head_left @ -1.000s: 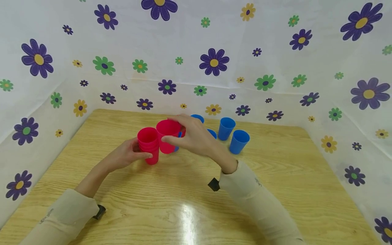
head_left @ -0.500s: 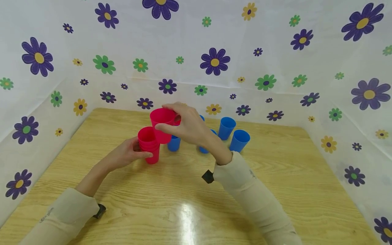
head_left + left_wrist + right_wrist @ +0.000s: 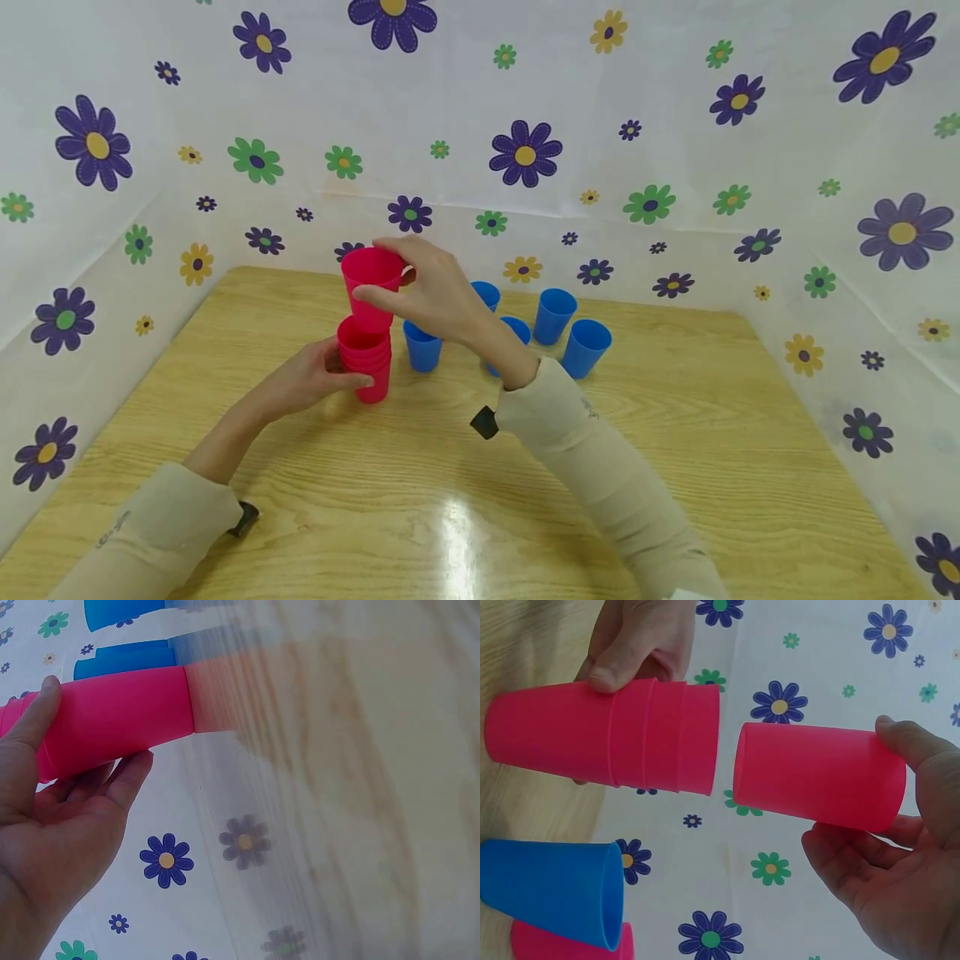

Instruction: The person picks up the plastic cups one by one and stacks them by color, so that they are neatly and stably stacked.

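Cup (image 3: 817, 771) gripped in my right hand (image 3: 437, 292) moved toward table's left edge (image 3: 183, 354); lower straight into stack (image 3: 367, 360) my left hand (image 3: 311, 379) grips, alignment unclear.

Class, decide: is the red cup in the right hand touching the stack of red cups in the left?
Apart. The right wrist view shows the floral backdrop through a gap between the red cup and the stack of red cups.

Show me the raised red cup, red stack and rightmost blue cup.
Raised red cup (image 3: 817, 775), right wrist view, outer side.
Red stack (image 3: 589, 736), right wrist view, lower outer side.
Rightmost blue cup (image 3: 586, 353), head view, outer side.
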### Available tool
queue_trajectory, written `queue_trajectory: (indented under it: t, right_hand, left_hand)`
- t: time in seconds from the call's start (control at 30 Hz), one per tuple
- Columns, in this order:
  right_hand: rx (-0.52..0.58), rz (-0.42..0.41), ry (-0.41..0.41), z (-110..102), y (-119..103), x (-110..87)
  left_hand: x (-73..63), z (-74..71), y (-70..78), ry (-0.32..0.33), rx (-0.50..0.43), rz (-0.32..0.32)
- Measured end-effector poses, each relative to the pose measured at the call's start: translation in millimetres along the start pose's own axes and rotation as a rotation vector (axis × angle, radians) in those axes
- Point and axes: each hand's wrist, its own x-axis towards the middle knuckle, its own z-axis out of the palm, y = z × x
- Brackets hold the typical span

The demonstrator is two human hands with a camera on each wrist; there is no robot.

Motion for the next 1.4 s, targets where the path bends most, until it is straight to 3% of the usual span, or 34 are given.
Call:
queue_trajectory:
  t: [0.4, 0.67, 0.9, 1.03, 1.2, 1.4]
  right_hand:
    - [-0.008, 0.0, -0.068, 20, 6, 0.1]
    - [-0.004, 0.076, -0.157, 28, 18, -12.4]
    - [0.001, 0.125, -0.13, 23, 34, -20.3]
    - [-0.008, 0.112, -0.086, 17, 45, -20.6]
    - [-0.057, 0.099, -0.045, 10, 60, -20.9]
    - [-0.105, 0.149, -0.033, 3, 80, -22.9]
  left_hand:
    - [-0.3, 0.7, -2.5, -0.006, -0.023, 0.01]
    - [-1.3, 0.3, -0.5, 0.007, 0.01, -0.001]
    - [-0.8, -0.4, 0.5, 0.013, 0.014, 0.001]
    - [-1.1, 0.3, 0.4, 0.019, 0.017, 0.003]
    - [-2.0, 1.5, 1.0, 0.022, 0.013, -0.01]
    - [-2.3, 2.0, 1.0, 0.025, 0.016, -0.022]
